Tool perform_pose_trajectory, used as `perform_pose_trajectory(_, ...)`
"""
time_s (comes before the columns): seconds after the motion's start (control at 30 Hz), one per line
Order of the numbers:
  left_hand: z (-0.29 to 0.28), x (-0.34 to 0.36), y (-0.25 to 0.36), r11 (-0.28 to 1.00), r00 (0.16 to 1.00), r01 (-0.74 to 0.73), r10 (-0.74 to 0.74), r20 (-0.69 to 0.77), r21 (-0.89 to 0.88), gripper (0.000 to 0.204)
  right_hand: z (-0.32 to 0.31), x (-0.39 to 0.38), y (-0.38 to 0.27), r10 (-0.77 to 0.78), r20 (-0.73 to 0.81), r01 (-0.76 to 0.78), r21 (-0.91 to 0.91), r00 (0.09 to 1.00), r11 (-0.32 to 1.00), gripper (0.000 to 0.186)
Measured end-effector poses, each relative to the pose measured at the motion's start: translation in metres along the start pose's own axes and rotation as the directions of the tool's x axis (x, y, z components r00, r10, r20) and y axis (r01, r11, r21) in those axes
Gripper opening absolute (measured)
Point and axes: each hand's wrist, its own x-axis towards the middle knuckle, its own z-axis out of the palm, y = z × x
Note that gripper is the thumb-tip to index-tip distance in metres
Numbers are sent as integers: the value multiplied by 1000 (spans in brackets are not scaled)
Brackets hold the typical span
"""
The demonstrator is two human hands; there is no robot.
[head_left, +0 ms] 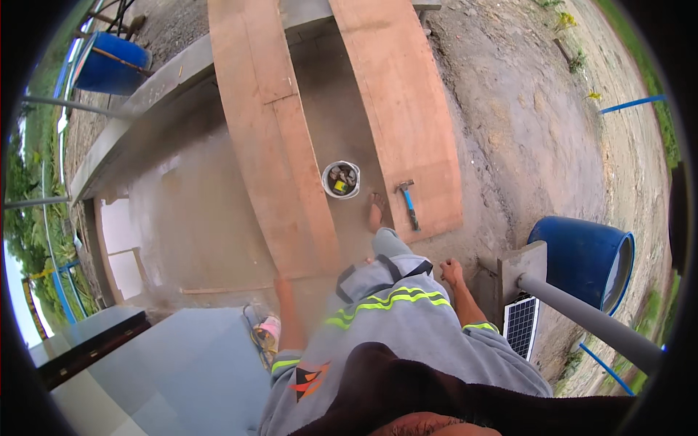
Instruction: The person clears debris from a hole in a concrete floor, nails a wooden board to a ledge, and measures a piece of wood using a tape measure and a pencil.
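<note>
At the near end of the left plywood board (270, 138), my left hand (283, 288) is blurred and its fingers do not show clearly. I cannot tell whether it touches the board. My right hand (451, 272) is off to my right, just past the near end of the right plywood board (396, 94); its fingers are curled, and what they hold, if anything, is hidden. A claw hammer (410, 206) with a blue and black handle lies on the right board. Between the boards stands a white bucket (325, 186) holding grey lumps and a yellow item. My bare foot (376, 212) is next to it.
A blue barrel (582, 254) lies at the right beside a grey post (592, 312) and a solar panel (520, 325). Another blue barrel (115, 64) is far left, beyond a low concrete wall (156, 91). A grey-blue panel (196, 363) and a pink-and-yellow item (269, 330) are near left.
</note>
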Motion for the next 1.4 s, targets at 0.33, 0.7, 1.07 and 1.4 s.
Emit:
perform_pose_trajectory(0.33,-42,-33,36,845,784,399,-113,611,-356,45,-29,119,-116,128,-89,-115,136,988,984,26)
perform_pose_trajectory(0.7,116,152,228,667,686,506,75,724,-547,53,227,387,20,77,-171,-87,-55,982,995,57)
perform_pose_trajectory(1.07,109,168,208,952,278,278,45,959,-125,58,214,440,65,-100,-183,31,-349,978,937,59)
perform_pose_trajectory(1.4,1,217,125,974,865,-25,135,483,-227,56,25,133,-51,627,-100,-635,-122,772,763,58)
